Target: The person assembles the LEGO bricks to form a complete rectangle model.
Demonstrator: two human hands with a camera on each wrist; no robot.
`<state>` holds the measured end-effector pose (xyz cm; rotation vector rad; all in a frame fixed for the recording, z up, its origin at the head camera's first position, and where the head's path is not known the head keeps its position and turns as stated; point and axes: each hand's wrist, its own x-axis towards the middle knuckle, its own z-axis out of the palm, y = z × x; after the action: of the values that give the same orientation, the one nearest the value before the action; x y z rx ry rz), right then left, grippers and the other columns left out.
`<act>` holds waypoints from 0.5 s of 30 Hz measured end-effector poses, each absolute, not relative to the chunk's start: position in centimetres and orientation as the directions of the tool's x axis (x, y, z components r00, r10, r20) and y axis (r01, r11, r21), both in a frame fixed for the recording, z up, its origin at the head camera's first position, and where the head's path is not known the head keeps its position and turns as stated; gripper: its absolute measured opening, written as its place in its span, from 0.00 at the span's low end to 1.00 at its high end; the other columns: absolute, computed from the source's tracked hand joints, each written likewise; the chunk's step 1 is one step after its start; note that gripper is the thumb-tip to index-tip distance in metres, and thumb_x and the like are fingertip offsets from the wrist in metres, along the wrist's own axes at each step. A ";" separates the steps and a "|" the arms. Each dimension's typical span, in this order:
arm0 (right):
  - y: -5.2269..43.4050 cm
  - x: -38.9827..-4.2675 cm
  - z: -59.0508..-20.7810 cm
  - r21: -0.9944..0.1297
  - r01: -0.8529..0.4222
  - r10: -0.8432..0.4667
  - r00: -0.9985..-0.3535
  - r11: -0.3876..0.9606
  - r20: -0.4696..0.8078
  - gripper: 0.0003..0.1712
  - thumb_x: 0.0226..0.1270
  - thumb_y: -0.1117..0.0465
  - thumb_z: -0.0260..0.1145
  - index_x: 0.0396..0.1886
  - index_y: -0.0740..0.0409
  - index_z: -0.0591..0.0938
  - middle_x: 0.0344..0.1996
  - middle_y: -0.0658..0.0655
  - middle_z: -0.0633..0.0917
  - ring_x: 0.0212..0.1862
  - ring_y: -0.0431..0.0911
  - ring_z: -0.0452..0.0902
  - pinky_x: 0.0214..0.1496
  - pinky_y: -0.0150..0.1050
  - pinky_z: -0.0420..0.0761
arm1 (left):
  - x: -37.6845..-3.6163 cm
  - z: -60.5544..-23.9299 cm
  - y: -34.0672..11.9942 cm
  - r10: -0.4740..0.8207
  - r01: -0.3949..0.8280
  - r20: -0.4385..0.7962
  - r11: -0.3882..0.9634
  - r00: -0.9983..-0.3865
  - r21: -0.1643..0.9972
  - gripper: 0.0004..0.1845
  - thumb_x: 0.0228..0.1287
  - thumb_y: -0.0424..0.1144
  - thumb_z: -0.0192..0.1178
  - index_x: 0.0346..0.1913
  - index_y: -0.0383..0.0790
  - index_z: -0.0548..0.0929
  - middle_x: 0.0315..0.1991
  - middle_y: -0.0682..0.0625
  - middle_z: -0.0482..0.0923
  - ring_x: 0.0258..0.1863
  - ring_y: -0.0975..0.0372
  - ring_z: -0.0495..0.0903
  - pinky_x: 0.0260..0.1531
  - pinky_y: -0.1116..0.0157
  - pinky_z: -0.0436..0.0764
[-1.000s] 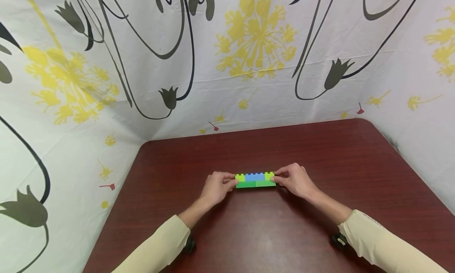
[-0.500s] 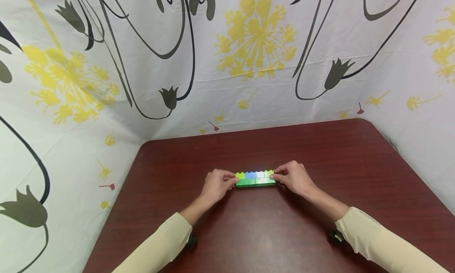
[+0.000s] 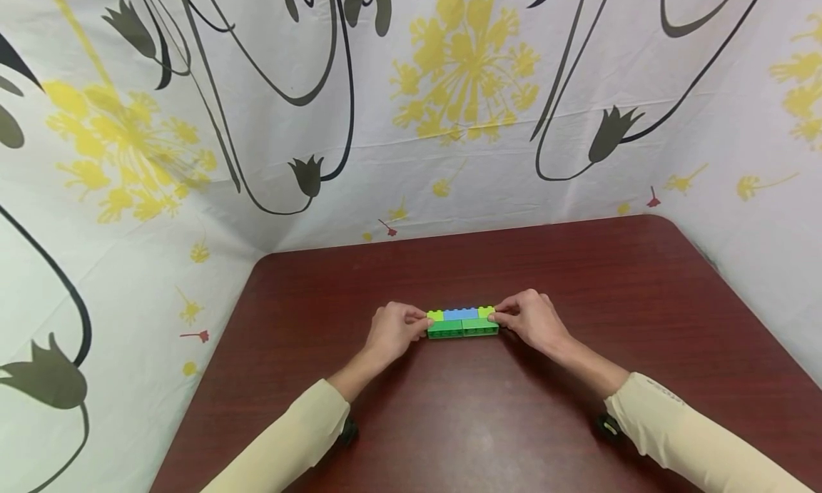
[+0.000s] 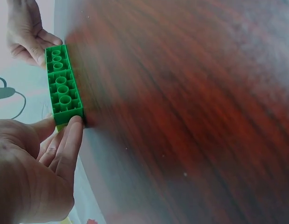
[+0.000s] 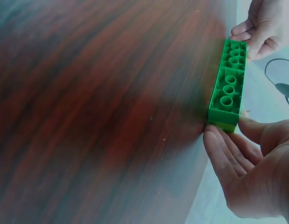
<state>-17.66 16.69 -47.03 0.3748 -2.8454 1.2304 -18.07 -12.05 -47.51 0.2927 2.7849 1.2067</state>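
Note:
A short wall of toy bricks (image 3: pixel 462 324) is held over the dark red table (image 3: pixel 552 265). Its lower row is green and its upper row is lime, blue and lime. My left hand (image 3: pixel 422 326) pinches its left end, and my right hand (image 3: pixel 500 319) pinches its right end. In the left wrist view the green hollow underside of the bricks (image 4: pixel 63 88) faces the camera, with my left hand's fingers (image 4: pixel 65 140) curled at the near end and the right hand (image 4: pixel 25 32) at the far end. The right wrist view mirrors this: bricks (image 5: pixel 228 86), right hand (image 5: pixel 235 140), left hand (image 5: pixel 261 28).
White cloth with yellow flowers and black lines (image 3: pixel 411 122) closes off the table at the back, left and right. The table's far edge runs just below it. Small black wrist mounts (image 3: pixel 605 426) sit under both cream sleeves.
The brick wall has tipped a little, its top row leaning away from me so more of the green row shows. Both hands keep their hold at the ends and have barely shifted.

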 end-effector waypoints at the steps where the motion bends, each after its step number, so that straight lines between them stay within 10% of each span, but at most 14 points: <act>1: 16.7 -17.7 -47.0 -0.707 -0.230 -0.208 -0.971 0.669 0.119 0.09 0.68 0.60 0.78 0.42 0.62 0.94 0.34 0.55 0.92 0.33 0.44 0.85 0.30 0.38 0.81 | -18.1 -47.5 -12.0 0.209 0.136 -0.010 0.672 -0.978 0.728 0.13 0.70 0.45 0.73 0.49 0.39 0.94 0.39 0.49 0.92 0.29 0.67 0.88 0.32 0.69 0.87; 15: 17.4 -16.9 -46.7 -0.639 -0.263 -0.152 -0.963 0.723 0.224 0.22 0.70 0.56 0.77 0.57 0.65 0.89 0.39 0.62 0.92 0.29 0.49 0.87 0.29 0.45 0.84 | -18.0 -47.2 -12.4 0.238 0.258 0.109 0.801 -0.965 0.540 0.17 0.73 0.55 0.69 0.52 0.48 0.93 0.46 0.53 0.91 0.43 0.61 0.88 0.48 0.60 0.88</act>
<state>-16.86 17.43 -46.73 0.3357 -2.7692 1.0632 -18.04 -12.38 -47.15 0.4155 3.0153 0.9115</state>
